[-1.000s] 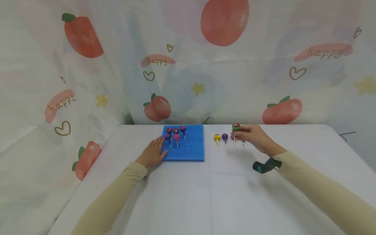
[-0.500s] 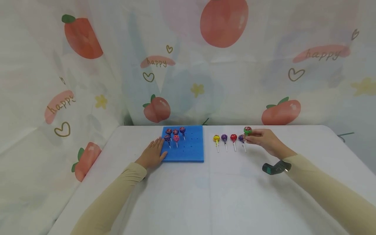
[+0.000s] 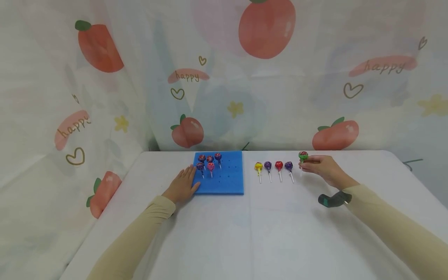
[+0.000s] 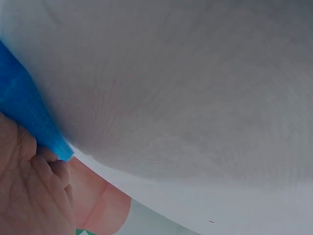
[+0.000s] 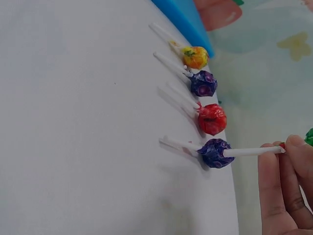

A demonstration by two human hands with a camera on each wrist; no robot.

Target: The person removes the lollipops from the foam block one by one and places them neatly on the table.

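Head view: the right hand point(image 3: 323, 168) pinches the stick of a green lollipop point(image 3: 303, 156) and holds it just above the white table point(image 3: 266, 229), to the right of four lollipops lying in a row: yellow point(image 3: 258, 166), purple point(image 3: 267, 165), red point(image 3: 278, 165) & another purple one point(image 3: 288, 165). The left hand point(image 3: 182, 186) lies flat w/ fingers spread, touching the left edge of the blue foam board point(image 3: 227, 181), where five lollipops point(image 3: 209, 162) stand. Left wrist view: fingers point(image 4: 46, 169) rest by the blue board's corner point(image 4: 27, 115) on the table. Right wrist view: fingers point(image 5: 276, 191) pinch the white stick point(image 5: 249, 152), which crosses over the near purple lollipop point(image 5: 214, 153); only a bit of the green top point(image 5: 309, 137) shows.
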